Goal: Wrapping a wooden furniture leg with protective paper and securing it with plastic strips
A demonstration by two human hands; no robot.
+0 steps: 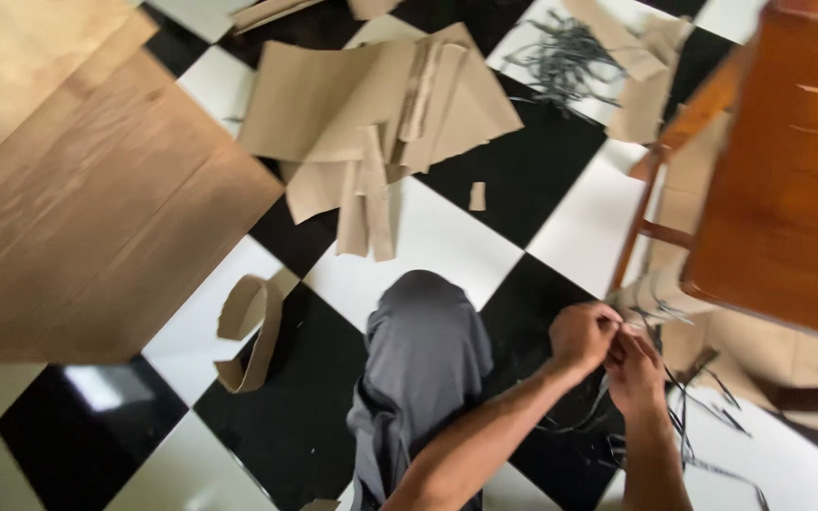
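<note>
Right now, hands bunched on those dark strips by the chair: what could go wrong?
1. Both hands, left hand and right hand, pinch thin dark strips close together; the strands look tangled and might snag or tear.
2. The wooden chair leg stands right beside the hands, so an elbow or knuckle could knock it.
3. Loose brown paper pieces lie on the glossy checkered floor, a possible slip underfoot.

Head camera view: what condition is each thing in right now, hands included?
Left hand: closed, pinching thin dark strips.
Right hand: closed on the same strips.
Dark strips: loose, tangled under the hands.
Brown paper pile: cut, overlapping sheets.
Curled paper strip: looped, standing on edge.
Shredded dark pile: scattered on a white tile.
</note>
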